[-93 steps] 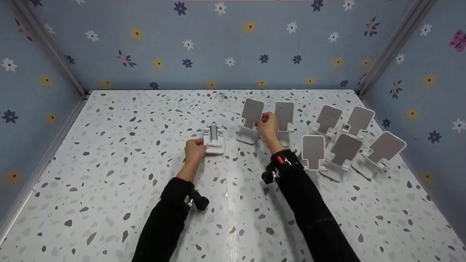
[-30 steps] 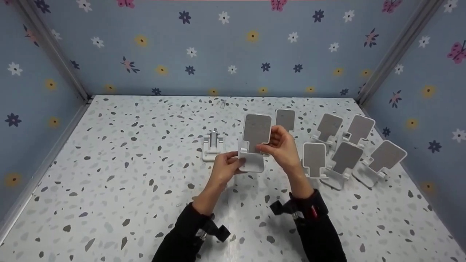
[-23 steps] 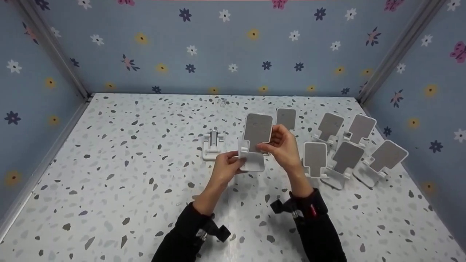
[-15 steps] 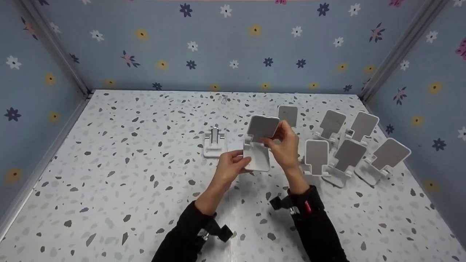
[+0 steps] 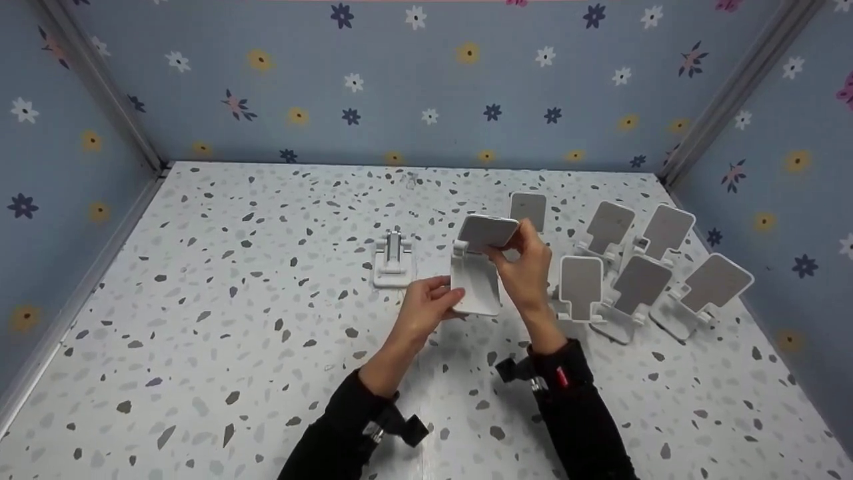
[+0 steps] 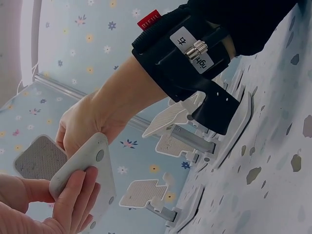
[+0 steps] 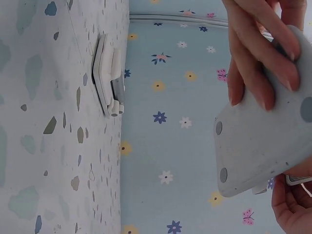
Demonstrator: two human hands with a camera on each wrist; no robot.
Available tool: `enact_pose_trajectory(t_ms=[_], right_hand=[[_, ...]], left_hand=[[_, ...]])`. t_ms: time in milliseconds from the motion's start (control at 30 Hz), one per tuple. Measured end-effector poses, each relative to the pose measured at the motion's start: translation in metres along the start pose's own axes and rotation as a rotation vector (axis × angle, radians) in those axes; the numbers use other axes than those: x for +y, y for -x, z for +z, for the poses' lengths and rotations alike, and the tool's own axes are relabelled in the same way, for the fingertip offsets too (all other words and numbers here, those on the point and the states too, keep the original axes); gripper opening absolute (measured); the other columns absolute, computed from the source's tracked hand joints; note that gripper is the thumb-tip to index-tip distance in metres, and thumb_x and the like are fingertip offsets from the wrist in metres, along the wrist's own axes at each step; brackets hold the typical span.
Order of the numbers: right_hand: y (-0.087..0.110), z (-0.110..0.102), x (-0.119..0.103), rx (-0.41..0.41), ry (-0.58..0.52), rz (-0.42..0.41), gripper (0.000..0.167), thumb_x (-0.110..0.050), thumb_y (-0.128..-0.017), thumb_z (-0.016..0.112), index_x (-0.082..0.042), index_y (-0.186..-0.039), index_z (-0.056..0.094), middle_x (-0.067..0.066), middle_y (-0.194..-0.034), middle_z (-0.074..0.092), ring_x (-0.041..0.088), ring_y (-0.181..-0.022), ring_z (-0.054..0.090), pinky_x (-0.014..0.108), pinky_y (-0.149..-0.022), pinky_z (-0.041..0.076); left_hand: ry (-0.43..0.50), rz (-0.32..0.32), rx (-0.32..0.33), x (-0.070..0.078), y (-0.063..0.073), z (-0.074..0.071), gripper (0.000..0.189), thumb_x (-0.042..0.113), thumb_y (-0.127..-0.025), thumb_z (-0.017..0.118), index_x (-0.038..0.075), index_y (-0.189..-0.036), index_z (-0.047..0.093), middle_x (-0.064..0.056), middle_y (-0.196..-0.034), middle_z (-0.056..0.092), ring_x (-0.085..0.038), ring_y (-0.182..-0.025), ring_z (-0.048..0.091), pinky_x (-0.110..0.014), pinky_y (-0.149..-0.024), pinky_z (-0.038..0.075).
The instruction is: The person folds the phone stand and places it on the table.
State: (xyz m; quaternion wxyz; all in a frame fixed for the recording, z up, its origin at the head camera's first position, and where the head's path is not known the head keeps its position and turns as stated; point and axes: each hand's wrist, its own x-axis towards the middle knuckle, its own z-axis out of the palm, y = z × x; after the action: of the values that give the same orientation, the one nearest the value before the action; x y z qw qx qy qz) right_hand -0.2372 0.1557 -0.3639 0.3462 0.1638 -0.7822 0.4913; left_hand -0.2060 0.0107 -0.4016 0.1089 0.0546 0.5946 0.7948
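Note:
Both hands hold a white phone stand (image 5: pixel 476 287) up off the table, near the middle of the head view. My left hand (image 5: pixel 423 307) grips the left edge of its base, thumb on top and fingers underneath. With the right hand (image 5: pixel 526 267) I pinch the grey-padded top plate (image 5: pixel 488 232), which is tilted back over the base. The base's underside (image 7: pixel 263 141), with round grey feet, faces the right wrist camera. To the left, a folded white phone stand (image 5: pixel 393 263) lies on the table.
Several unfolded phone stands with grey pads stand on the right of the speckled table (image 5: pixel 233 367), including one front stand (image 5: pixel 580 287) close to the right wrist. Another stand (image 5: pixel 528 212) is just behind the right hand. Flowered panels (image 5: pixel 426 80) enclose the back and sides.
The left hand let go of the folded stand and took the base of another, lifted from the table. The right hand has since tipped its top plate from upright to a slant.

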Motion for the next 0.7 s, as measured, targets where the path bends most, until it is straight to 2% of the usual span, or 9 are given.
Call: enact_pose_trajectory(t_ms=[100,200,267,400,533,700], right_hand=[[-0.001,-0.004,-0.004,-0.033,0.040,-0.015,0.031,0.009,-0.064,0.074,0.008,-0.088,0.053,0.017,-0.078,0.060,0.027,-0.069,0.059,0.037,-0.062,0.052],[-0.002,-0.010,0.000,-0.048,0.069,-0.027,0.033,0.002,-0.066,0.075,0.005,-0.093,0.055,0.013,-0.083,0.060,0.022,-0.076,0.058,0.033,-0.066,0.052],[-0.003,-0.014,0.002,-0.035,0.072,-0.042,0.033,-0.005,-0.069,0.075,0.003,-0.096,0.057,0.011,-0.086,0.060,0.018,-0.080,0.057,0.029,-0.068,0.051],[-0.006,-0.019,-0.005,0.003,0.080,-0.096,0.030,-0.013,-0.075,0.071,0.002,-0.098,0.061,0.010,-0.090,0.061,0.017,-0.084,0.057,0.030,-0.070,0.049],[-0.012,-0.019,-0.008,-0.008,0.098,-0.151,0.022,-0.012,-0.078,0.068,-0.001,-0.097,0.065,0.008,-0.090,0.062,0.017,-0.085,0.057,0.030,-0.071,0.049],[-0.020,-0.018,-0.015,-0.070,0.113,-0.203,0.017,-0.009,-0.079,0.067,0.000,-0.093,0.067,0.008,-0.086,0.061,0.016,-0.080,0.057,0.026,-0.071,0.048]], left_hand=[[0.003,-0.010,0.005,-0.001,-0.001,-0.001,0.034,-0.002,-0.086,0.052,-0.018,-0.116,0.044,-0.029,-0.105,0.057,-0.021,-0.079,0.063,-0.029,-0.068,0.055],[0.001,-0.017,0.016,-0.002,-0.002,-0.003,0.035,-0.002,-0.086,0.052,-0.018,-0.116,0.045,-0.029,-0.104,0.057,-0.022,-0.078,0.063,-0.030,-0.068,0.055],[-0.005,-0.015,0.018,-0.003,-0.003,-0.004,0.034,-0.002,-0.086,0.052,-0.017,-0.115,0.045,-0.029,-0.103,0.057,-0.022,-0.077,0.063,-0.030,-0.069,0.054],[-0.008,-0.009,0.006,-0.005,-0.004,-0.005,0.035,-0.001,-0.086,0.052,-0.017,-0.116,0.046,-0.028,-0.103,0.058,-0.022,-0.077,0.063,-0.030,-0.069,0.054],[-0.019,-0.009,0.005,-0.006,-0.005,-0.006,0.035,-0.001,-0.085,0.053,-0.017,-0.116,0.046,-0.028,-0.102,0.058,-0.022,-0.076,0.063,-0.030,-0.068,0.054],[-0.029,-0.013,0.014,-0.006,-0.004,-0.005,0.035,-0.002,-0.085,0.053,-0.017,-0.116,0.046,-0.028,-0.103,0.058,-0.021,-0.073,0.063,-0.029,-0.068,0.055]])
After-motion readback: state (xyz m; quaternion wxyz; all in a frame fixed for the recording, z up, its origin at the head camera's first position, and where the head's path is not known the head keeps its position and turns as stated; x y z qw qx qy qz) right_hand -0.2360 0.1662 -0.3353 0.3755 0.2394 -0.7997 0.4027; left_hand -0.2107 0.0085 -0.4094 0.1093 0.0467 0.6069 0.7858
